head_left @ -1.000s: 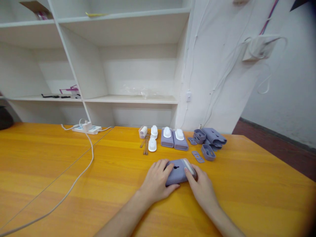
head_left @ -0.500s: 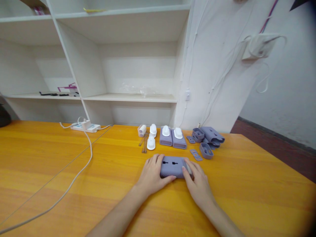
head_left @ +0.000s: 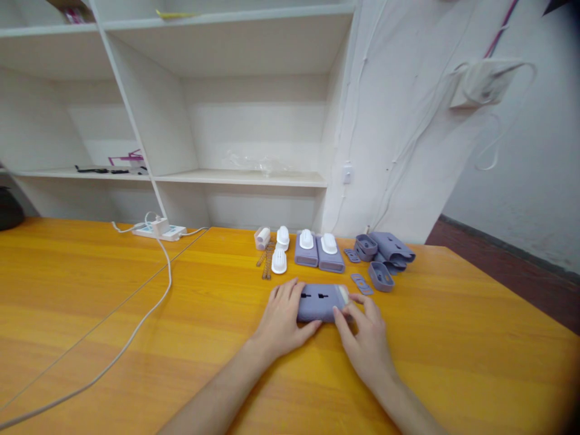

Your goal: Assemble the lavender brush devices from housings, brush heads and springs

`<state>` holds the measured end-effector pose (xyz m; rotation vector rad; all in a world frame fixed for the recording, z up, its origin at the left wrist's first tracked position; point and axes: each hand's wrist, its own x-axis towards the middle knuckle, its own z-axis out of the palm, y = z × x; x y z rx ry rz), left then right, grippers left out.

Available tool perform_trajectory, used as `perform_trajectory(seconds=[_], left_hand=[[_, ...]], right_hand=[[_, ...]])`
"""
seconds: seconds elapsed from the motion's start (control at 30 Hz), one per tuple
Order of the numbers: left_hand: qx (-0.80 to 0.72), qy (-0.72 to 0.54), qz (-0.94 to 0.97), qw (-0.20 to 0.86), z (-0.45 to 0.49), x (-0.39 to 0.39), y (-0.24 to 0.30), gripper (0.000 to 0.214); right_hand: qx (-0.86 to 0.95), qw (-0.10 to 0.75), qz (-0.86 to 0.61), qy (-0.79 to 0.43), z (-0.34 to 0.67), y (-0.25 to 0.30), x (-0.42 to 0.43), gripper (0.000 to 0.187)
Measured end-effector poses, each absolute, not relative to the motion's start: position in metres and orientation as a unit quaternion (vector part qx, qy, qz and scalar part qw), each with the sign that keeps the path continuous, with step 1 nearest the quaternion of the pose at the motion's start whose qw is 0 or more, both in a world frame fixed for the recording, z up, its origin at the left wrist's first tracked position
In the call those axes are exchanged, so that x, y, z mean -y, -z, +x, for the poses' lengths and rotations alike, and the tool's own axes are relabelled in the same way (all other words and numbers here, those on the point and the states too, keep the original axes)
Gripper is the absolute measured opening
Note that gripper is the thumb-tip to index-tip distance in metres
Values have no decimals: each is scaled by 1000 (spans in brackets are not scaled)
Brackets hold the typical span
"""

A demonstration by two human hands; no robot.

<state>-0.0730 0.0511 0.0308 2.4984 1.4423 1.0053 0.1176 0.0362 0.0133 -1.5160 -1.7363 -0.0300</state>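
A purple plastic case (head_left: 319,307) with two black slots in its top lies on the wooden table in front of me. My left hand (head_left: 281,314) grips its left end, thumb along the near side and fingers over the far edge. At the other end, a whitish band (head_left: 343,295) shows, and my right hand (head_left: 366,335) is closed there with bent fingers. Its thumb rests at the case's near right corner; the fingertips are partly hidden. Just beyond the case lies a flat purple plate with cut-outs (head_left: 361,284), beside a purple oval cup (head_left: 381,277).
Behind stand two purple cases (head_left: 330,261) topped with white ribbed pieces (head_left: 306,239). Left of them are more white pieces (head_left: 279,261), springs (head_left: 269,263) and a clear-and-white roll (head_left: 262,238). Purple shells (head_left: 393,246) are stacked right. A power strip (head_left: 167,232) trails a cable (head_left: 168,284) leftward.
My right hand has drawn slightly rightward and its fingers have curled more, uncovering more of the whitish band. My left hand keeps its hold on the case.
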Motion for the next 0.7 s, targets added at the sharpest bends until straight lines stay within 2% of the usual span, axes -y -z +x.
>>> perform_trajectory(seconds=[0.13, 0.4, 0.57, 0.7], left_hand=[[-467, -342, 815, 33, -74, -47, -37, 61], [-528, -374, 762, -28, -80, -60, -31, 29], [-547, -363, 749, -90, -92, -79, -28, 28], [-588, -329, 725, -143, -95, -88, -22, 39]], right_hand=[[663, 393, -637, 28, 120, -11, -37, 32], [644, 418, -641, -8, 123, -7, -40, 38], [678, 420, -603, -3, 120, -10, -36, 35], [677, 419, -605, -13, 120, -10, -37, 34]])
